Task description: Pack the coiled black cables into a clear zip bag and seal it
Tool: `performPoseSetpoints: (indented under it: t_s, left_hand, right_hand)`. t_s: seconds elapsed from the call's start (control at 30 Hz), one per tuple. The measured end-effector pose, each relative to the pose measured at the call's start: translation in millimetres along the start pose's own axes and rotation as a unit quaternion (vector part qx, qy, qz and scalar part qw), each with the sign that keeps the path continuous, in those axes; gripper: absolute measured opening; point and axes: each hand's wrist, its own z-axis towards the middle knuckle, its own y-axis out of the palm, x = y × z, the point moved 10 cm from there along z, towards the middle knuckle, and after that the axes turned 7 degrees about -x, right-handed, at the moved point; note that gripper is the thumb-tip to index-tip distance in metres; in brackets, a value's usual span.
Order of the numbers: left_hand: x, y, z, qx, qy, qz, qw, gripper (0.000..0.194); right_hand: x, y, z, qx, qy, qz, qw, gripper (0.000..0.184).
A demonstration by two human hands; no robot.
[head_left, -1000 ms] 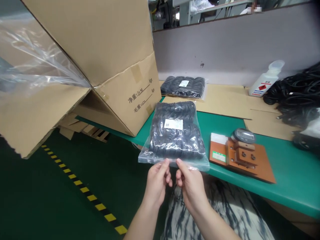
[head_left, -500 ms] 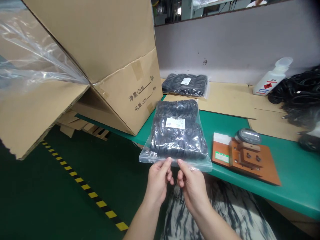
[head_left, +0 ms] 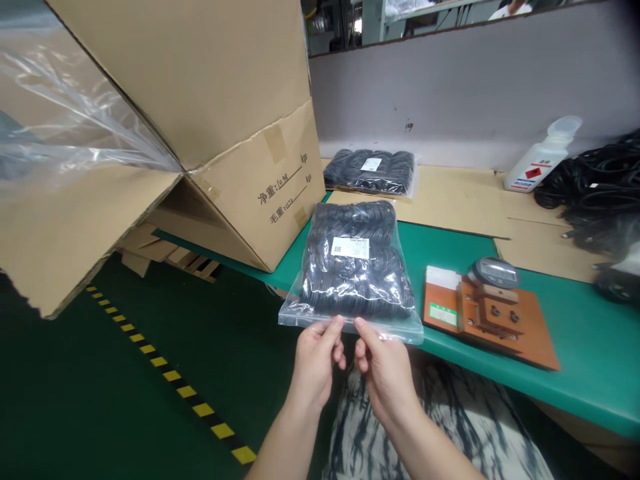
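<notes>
A clear zip bag of black rubber rings (head_left: 355,267) with a white label lies on the green table's front edge, its mouth sticking out over the edge toward me. My left hand (head_left: 317,363) pinches the bag's near edge between thumb and fingers. Right beside it, my right hand (head_left: 383,367) pinches the same edge, the two thumbs almost touching. A second bag of black rings (head_left: 371,171) lies flat on cardboard at the back of the table.
A big open cardboard box (head_left: 215,120) with a plastic liner (head_left: 65,127) leans at the left. An orange jig with a round gauge (head_left: 487,307) sits right of the bag. White bottle (head_left: 543,157) and black cables (head_left: 600,193) are at right.
Both hands have lifted the bag's near edge slightly since a second ago; their grip on it looks the same, and the view has shifted a little.
</notes>
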Motion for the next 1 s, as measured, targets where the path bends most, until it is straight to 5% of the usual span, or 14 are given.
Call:
performPoseSetpoints:
  t_s: [0.27,0.6,1.0]
  left_hand:
    - [1.5,-3.6,2.3,0.018,0.030,0.019,0.999,0.043]
    - [-13.2,11.9,2.4,-0.028,-0.014,-0.019,0.999,0.039]
    - [-4.6,7.9,3.0,0.011,0.011,-0.002,1.000,0.037]
  right_hand:
    - [-0.3,-1.3,3.2,0.002,-0.013,-0.017,1.000,0.043]
    - [0.6,12.3,0.9,-0.069,-0.027,-0.004,0.997,0.046]
    - [-0.7,-12.3,0.9,0.020,-0.034,0.002,0.999,0.042]
